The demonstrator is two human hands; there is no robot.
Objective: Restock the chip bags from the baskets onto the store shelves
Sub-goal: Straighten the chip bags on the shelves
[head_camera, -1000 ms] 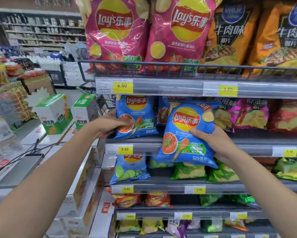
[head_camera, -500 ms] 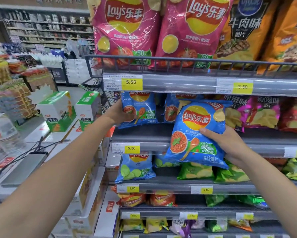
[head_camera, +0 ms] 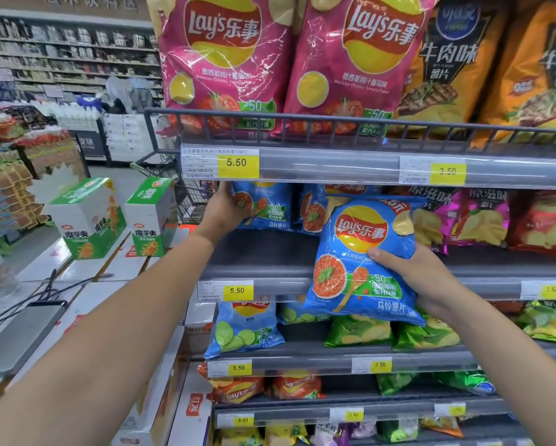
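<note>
**One blue bag in hand, not yet shelved**

My right hand (head_camera: 421, 278) grips the blue chip bag (head_camera: 363, 259) by its right edge, just in front of the shelf (head_camera: 263, 255). Farther in, my left hand (head_camera: 225, 210) holds the shelved blue bag (head_camera: 263, 204) by its side. Bags already stand at the back and the shelf front is bare. Since a second ago, my left hand has pushed its bag deeper.

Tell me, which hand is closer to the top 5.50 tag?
Left. The left hand is just under the tag, holding a shelved bag; the right hand is lower and rightward, holding a blue bag.
</note>
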